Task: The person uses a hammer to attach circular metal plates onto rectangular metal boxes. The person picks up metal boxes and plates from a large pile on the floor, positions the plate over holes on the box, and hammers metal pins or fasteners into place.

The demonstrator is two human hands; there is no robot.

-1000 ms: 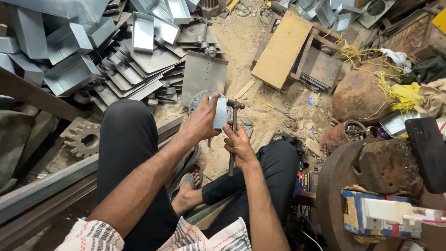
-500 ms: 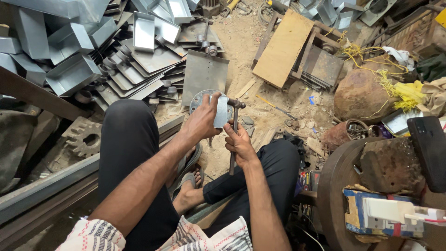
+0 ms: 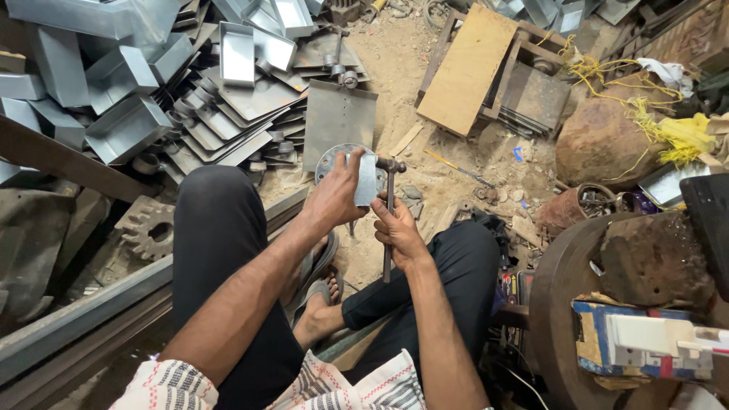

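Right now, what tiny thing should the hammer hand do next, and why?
Probably a short tap. The right hand holds the hammer upright, its head right beside the small metal sheet piece that the left hand grips, so the edge seems lined up.

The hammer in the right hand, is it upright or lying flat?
Upright: the hammer stands with its head up beside the small metal sheet, its handle running down through the right hand.

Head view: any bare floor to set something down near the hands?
Bare sandy floor between the metal trays and the wooden board. A smaller patch lies right of the hammer, scrap-strewn. Left side is crowded with stacked trays.
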